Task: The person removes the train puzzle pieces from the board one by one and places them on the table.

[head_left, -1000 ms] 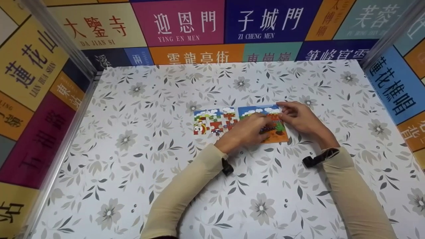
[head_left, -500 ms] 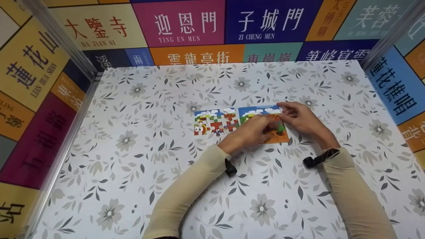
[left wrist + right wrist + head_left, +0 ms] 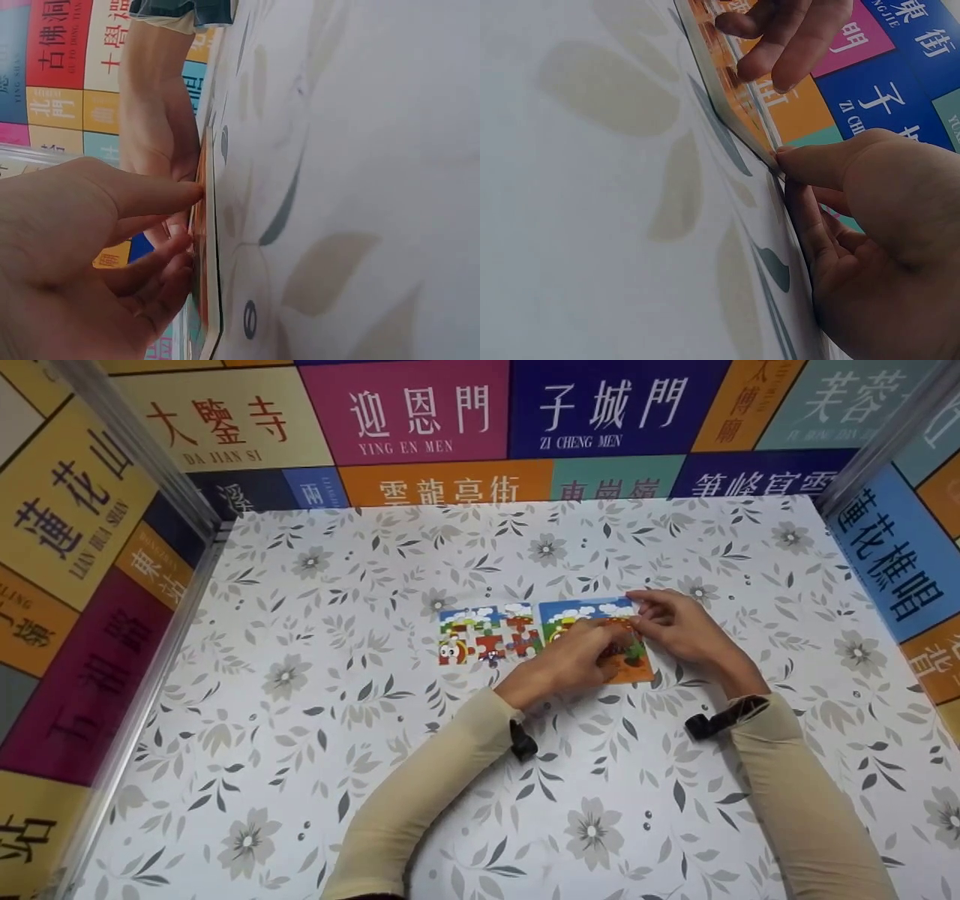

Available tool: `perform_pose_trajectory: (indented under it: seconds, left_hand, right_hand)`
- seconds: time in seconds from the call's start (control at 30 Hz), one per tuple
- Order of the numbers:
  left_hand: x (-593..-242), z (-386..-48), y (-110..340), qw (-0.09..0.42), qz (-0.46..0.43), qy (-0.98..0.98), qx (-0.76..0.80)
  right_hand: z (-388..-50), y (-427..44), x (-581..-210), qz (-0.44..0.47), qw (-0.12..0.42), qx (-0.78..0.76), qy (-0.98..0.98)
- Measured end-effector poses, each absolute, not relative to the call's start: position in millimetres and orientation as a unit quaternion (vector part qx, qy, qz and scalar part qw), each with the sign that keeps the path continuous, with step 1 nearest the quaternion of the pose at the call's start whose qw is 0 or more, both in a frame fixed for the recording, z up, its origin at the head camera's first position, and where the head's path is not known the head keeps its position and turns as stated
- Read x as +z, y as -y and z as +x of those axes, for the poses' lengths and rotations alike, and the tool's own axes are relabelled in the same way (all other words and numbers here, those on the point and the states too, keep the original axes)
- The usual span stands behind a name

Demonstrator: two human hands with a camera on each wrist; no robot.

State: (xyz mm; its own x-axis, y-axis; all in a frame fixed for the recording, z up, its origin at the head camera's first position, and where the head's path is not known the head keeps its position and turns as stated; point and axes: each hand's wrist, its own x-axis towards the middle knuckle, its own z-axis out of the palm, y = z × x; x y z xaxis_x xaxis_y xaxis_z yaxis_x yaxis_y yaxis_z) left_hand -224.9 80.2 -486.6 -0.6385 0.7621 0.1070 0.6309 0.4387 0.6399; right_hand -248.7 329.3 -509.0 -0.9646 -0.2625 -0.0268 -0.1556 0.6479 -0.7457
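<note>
A square jigsaw puzzle board point(image 3: 631, 670) with a blue-sky and orange-ground picture lies flat on the table. My left hand point(image 3: 564, 661) covers its middle and left part; in the left wrist view the straight thumb and the fingertips point(image 3: 180, 238) touch the picture side, apart from each other. What lies under that palm is hidden. At the board's far right corner my right hand point(image 3: 684, 628) pinches the edge between thumb point(image 3: 799, 163) and index finger. Left of the board are several interlocked jigsaw pieces point(image 3: 489, 645), with clouds, red parts and a cartoon face, broken by white gaps.
A white floral cloth point(image 3: 315, 750) covers the table. Panels with large Chinese lettering stand behind point(image 3: 420, 412), at the left point(image 3: 67, 510) and at the right. Black wrist cameras sit at both sleeve cuffs.
My left hand has shifted slightly right across the board, uncovering a little more of the loose pieces beside it. The right hand keeps its place at the corner.
</note>
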Motion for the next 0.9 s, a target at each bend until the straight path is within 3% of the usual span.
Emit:
perform_pose_trajectory:
  seconds: [0.33, 0.9]
  left_hand:
    - [-489.8, -226.1, -81.0, 0.129, 0.395, -0.834, 0.364]
    - [-487.5, -220.5, -80.8, 0.112, 0.371, -0.861, 0.329]
  right_hand:
    - [-248.0, -328.1, -507.9, -0.101, 0.071, -0.411, -0.903]
    - [-247.5, -329.2, -507.8, -0.114, 0.069, -0.405, -0.905]
